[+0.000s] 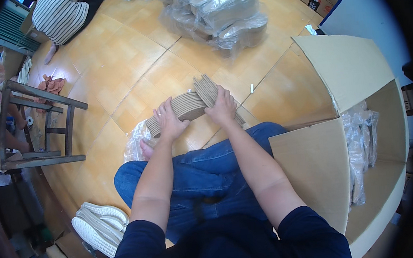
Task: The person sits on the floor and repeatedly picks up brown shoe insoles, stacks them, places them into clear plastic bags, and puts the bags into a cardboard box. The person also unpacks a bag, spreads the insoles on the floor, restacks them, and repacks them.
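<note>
A curved stack of thin brown sole-shaped sheets [189,106] lies across the tiled floor in front of my crossed legs. My left hand [168,121] grips its left part, fingers over the far side and thumb on the near side. Against the stack's right end leans a second bundle of the same sheets [206,90], standing at a slant. My right hand [222,108] is closed round this bundle, whose lower end pokes out past the wrist. A crumpled clear plastic bag [139,139] lies by the left end of the stack, next to my bare foot [147,149].
At my right stands an open cardboard box [310,169] with plastic-wrapped packs [360,149] inside. Ahead lies a heap of bagged sole-shaped stacks [225,15]. A wooden stool [70,134] and white shoe soles [99,226] are at left. A person in stripes [60,16] sits far left.
</note>
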